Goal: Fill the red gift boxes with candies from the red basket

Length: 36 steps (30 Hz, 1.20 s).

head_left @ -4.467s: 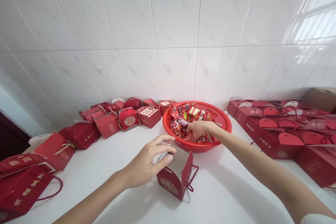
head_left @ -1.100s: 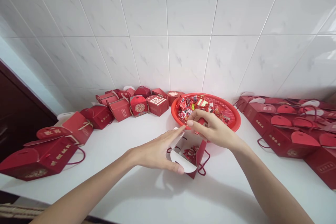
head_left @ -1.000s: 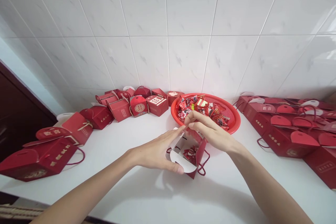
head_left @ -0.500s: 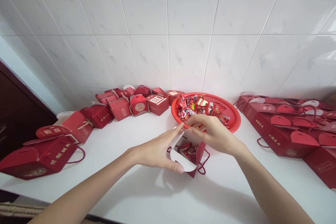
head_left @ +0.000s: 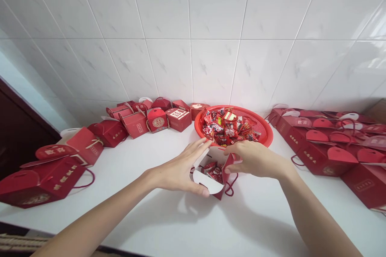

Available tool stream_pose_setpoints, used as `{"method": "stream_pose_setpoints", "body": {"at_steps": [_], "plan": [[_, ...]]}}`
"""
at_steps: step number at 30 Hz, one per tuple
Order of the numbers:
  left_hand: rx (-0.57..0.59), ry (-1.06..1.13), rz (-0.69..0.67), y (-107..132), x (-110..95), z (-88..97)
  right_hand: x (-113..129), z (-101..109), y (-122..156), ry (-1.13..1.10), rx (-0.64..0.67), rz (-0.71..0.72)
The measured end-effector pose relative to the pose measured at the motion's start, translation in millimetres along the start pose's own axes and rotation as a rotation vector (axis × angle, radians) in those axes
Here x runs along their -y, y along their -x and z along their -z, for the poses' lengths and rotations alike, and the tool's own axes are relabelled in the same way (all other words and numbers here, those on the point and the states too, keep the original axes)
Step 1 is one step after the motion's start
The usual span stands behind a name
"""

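In front of me on the white table stands a small red gift box (head_left: 219, 197), its top open and a white-lined flap folded out toward me. Wrapped candies (head_left: 214, 172) lie inside it, and a dark red cord handle hangs on its right. My left hand (head_left: 177, 170) grips the box's left side, thumb at the front flap and fingers at the back. At the right wall, my right hand (head_left: 251, 158) has its thumb over the rim and its fingers at the back corner. Just behind is a red plastic basket (head_left: 267, 130) with a pile of wrapped candies (head_left: 230, 128).
Several closed red gift boxes (head_left: 137, 122) curve along the left and back. More red boxes (head_left: 325, 156) stand in packed rows on the right. A white tiled wall (head_left: 211, 68) rises behind the table (head_left: 144, 225), whose front edge runs below my left arm.
My right hand has moved from above the box's back edge down to its right wall, uncovering more of the candies in the basket. My left hand stays at the box.
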State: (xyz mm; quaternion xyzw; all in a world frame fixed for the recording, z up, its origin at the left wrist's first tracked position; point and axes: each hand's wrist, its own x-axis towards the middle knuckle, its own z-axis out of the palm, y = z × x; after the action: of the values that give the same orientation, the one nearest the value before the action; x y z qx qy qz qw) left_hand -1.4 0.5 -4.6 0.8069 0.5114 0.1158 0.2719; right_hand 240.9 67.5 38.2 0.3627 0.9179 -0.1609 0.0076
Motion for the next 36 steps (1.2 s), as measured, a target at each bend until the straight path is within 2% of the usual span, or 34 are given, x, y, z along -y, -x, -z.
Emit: {"method": "stream_pose_setpoints", "body": {"at_steps": [4, 10, 15, 19, 21, 25, 27, 32, 36], "plan": [[-0.037, 0.005, -0.003, 0.8, -1.0, 0.8, 5.3, -6.3, -2.2, 0.064, -0.012, -0.001], [-0.048, 0.154, -0.057, 3.5, -9.9, -0.7, 10.9, -16.3, -6.2, 0.205, -0.139, 0.019], [-0.034, 0.214, -0.074, 3.2, -12.3, -1.4, 17.3, -22.1, -16.4, 0.263, -0.104, 0.011], [-0.028, 0.276, -0.052, 2.0, -6.7, 0.6, 18.8, -24.2, -20.5, 0.194, -0.051, 0.059], [-0.065, 0.252, -0.072, 0.8, -3.1, 0.6, 16.5, -24.6, -21.2, 0.163, -0.026, 0.110], [-0.222, 0.132, -0.130, -4.7, 2.7, -4.2, 8.9, -24.0, -21.7, 0.104, 0.021, 0.209], [-0.247, 0.082, -0.153, -8.5, 4.8, -9.0, 5.6, -22.4, -20.7, 0.082, 0.037, 0.238], [-0.152, 0.025, -0.140, -13.7, 6.9, -19.3, 1.1, -13.7, -13.8, 0.012, 0.071, 0.254], [-0.081, -0.052, -0.073, -12.3, 4.9, -18.3, -1.3, -6.2, -8.0, 0.004, 0.092, 0.216]]}}
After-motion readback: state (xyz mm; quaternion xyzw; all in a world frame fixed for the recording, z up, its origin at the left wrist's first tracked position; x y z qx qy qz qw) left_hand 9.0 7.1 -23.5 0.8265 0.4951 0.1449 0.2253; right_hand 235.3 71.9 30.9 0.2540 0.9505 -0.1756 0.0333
